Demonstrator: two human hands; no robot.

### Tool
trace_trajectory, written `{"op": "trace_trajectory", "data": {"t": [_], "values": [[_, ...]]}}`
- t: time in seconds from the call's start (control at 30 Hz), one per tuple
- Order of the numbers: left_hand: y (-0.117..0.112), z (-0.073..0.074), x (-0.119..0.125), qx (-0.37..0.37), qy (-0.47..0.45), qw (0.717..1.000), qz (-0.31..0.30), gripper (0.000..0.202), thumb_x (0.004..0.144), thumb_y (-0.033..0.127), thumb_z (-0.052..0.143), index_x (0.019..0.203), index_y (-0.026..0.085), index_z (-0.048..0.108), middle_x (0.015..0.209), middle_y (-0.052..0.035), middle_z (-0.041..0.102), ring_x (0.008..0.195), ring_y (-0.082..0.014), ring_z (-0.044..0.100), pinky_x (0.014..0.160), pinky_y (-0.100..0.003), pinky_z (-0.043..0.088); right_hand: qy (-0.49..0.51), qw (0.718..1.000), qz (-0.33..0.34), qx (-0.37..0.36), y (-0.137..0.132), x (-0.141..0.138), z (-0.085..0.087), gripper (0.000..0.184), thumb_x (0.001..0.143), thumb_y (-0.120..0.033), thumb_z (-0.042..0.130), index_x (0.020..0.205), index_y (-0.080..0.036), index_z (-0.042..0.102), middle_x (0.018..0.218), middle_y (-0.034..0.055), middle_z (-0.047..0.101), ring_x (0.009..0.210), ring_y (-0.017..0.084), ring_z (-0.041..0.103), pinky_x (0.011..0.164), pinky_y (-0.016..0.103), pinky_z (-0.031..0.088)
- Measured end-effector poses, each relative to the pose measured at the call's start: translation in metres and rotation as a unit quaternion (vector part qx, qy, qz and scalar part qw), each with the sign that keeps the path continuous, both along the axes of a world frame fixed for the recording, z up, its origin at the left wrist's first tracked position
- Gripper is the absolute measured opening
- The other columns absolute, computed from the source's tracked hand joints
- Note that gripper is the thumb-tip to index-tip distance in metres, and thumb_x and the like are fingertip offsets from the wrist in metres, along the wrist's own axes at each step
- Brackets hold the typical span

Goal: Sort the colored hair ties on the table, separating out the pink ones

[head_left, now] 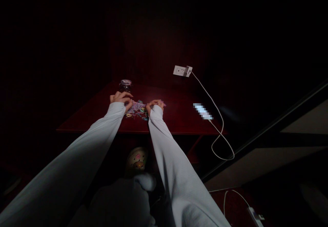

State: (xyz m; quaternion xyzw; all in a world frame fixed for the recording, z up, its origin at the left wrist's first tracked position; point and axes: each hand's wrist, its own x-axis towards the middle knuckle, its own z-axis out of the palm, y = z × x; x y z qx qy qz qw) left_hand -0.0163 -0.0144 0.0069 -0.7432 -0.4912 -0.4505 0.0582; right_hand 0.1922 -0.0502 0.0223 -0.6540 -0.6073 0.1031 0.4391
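Observation:
A thin pale pink band [139, 104] runs taut between my two hands over the table. My left hand [121, 98] pinches its left end between thumb and forefinger, the other fingers lifted and spread. At the other end, my right hand [155, 104] is closed on the band, its fingers curled. A small purple-pink bunch [162, 103] shows at the right hand's fingertips; whether it is held or lies behind them I cannot tell. Below the band is a pile of small colourful loops and bands [138, 111], partly hidden by my left hand.
Behind my left hand stands a clear jar [125, 85] with a patterned lid. To the right, a lit phone [203, 111] lies on the dark red table [176, 121]. Its white cable [208, 95] climbs to a charger in the wall socket [180, 70] and loops past the table edge.

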Motion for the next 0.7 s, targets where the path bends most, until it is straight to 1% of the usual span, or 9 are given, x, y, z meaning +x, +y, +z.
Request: {"op": "trace_trajectory", "data": {"t": [0.07,0.13,0.2,0.3,0.4,0.5,0.6,0.67,0.7], "values": [[0.000,0.000,-0.001,0.005,-0.007,1.000,0.002,0.021,0.094,0.028,0.068,0.074,0.023,0.073,0.121,-0.0051,0.081,0.108,-0.0309,0.063,0.101,-0.057,0.041,-0.009,1.000,-0.007,-0.019,-0.002,0.000,0.004,0.016,0.091,-0.023,0.066,0.077,-0.024,0.072,0.127,0.0050,0.073,0.126,0.029,0.058,0.108,0.043,0.048],[-0.004,0.002,0.000,0.013,-0.016,1.000,0.013,0.021,0.095,0.028,0.067,0.075,0.022,0.071,0.120,-0.0037,0.081,0.108,-0.0303,0.063,0.102,-0.057,0.039,-0.013,1.000,-0.011,-0.025,-0.003,0.000,0.006,0.017,0.091,-0.023,0.066,0.076,-0.024,0.071,0.127,0.0056,0.073,0.127,0.030,0.058,0.108,0.043,0.049],[-0.012,0.005,0.003,0.016,-0.024,0.999,0.027,0.021,0.097,0.028,0.066,0.078,0.022,0.070,0.120,-0.0024,0.080,0.111,-0.0302,0.062,0.103,-0.056,0.037,-0.010,1.000,-0.010,-0.019,-0.003,0.000,0.006,0.017,0.091,-0.023,0.065,0.075,-0.024,0.070,0.128,0.0068,0.072,0.127,0.031,0.057,0.108,0.044,0.049],[-0.024,0.010,0.006,0.009,-0.026,0.999,0.034,0.022,0.101,0.030,0.062,0.082,0.022,0.069,0.123,-0.0032,0.079,0.116,-0.0304,0.061,0.104,-0.055,0.036,0.004,1.000,-0.004,-0.005,-0.002,0.001,0.003,0.016,0.090,-0.022,0.067,0.074,-0.024,0.068,0.126,0.0083,0.072,0.126,0.032,0.057,0.108,0.045,0.048],[-0.028,0.013,0.006,-0.001,-0.019,0.999,0.031,0.022,0.103,0.028,0.060,0.085,0.020,0.069,0.125,-0.0032,0.077,0.116,-0.0300,0.058,0.105,-0.054,0.036,0.021,1.000,-0.006,0.003,-0.002,0.002,0.003,0.015,0.088,-0.022,0.068,0.073,-0.024,0.066,0.122,0.0085,0.072,0.125,0.032,0.056,0.109,0.046,0.048],[-0.024,0.010,0.003,0.001,-0.013,1.000,0.025,0.021,0.102,0.027,0.061,0.085,0.019,0.069,0.126,-0.0024,0.077,0.116,-0.0293,0.057,0.105,-0.053,0.036,0.026,0.999,-0.022,-0.008,-0.003,0.001,0.005,0.014,0.087,-0.020,0.067,0.074,-0.024,0.066,0.122,0.0072,0.072,0.127,0.031,0.057,0.110,0.045,0.048],[-0.014,0.005,0.000,0.011,-0.010,1.000,0.027,0.022,0.101,0.029,0.062,0.081,0.021,0.070,0.124,-0.0020,0.078,0.114,-0.0291,0.059,0.103,-0.052,0.040,0.021,0.999,-0.034,-0.020,-0.005,0.000,0.008,0.014,0.088,-0.020,0.066,0.075,-0.024,0.067,0.124,0.0062,0.072,0.127,0.030,0.058,0.110,0.043,0.049],[-0.007,0.002,0.000,0.009,0.001,1.000,0.016,0.022,0.097,0.030,0.064,0.078,0.022,0.070,0.121,-0.0028,0.079,0.111,-0.0294,0.061,0.099,-0.050,0.044,0.011,1.000,-0.021,-0.018,-0.006,0.000,0.007,0.014,0.089,-0.021,0.066,0.076,-0.024,0.069,0.125,0.0052,0.073,0.127,0.029,0.058,0.111,0.042,0.049],[-0.004,0.002,0.001,0.006,0.009,1.000,0.001,0.022,0.095,0.030,0.064,0.076,0.022,0.070,0.120,-0.0035,0.080,0.108,-0.0292,0.062,0.097,-0.049,0.046,0.003,1.000,-0.006,-0.012,-0.005,0.000,0.006,0.015,0.090,-0.022,0.066,0.076,-0.024,0.070,0.125,0.0046,0.073,0.127,0.028,0.058,0.111,0.042,0.048]]}}
